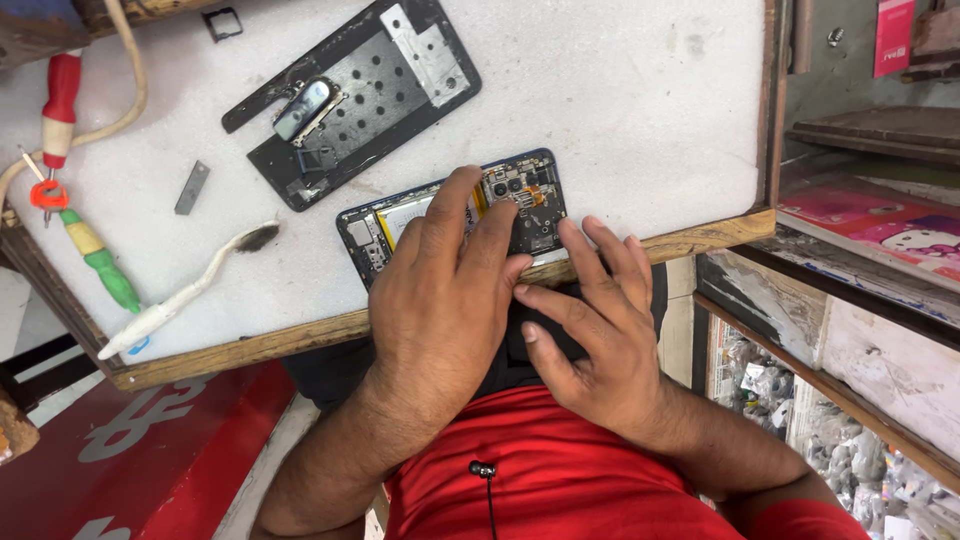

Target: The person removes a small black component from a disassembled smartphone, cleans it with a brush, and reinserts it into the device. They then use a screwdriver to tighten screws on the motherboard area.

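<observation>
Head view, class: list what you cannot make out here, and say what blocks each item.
- Opened phone: its middle, hidden under the left hand.
- Right hand: what its palm covers at the table edge.
- Screwdriver: its tip, lost among the clutter.
- Shelf items: cut off by the right edge.

i see bare white worktop (620, 90) right of the opened phone (520, 195), free for passing. to its left the back cover (360, 95), metal blade (192, 187), toothbrush (190, 290) and screwdrivers (95, 255) block the way; a wooden rim (720, 228) bounds the right edge.

bright, even daylight | soft shadows under hands | sharp focus | slight edge distortion
</observation>
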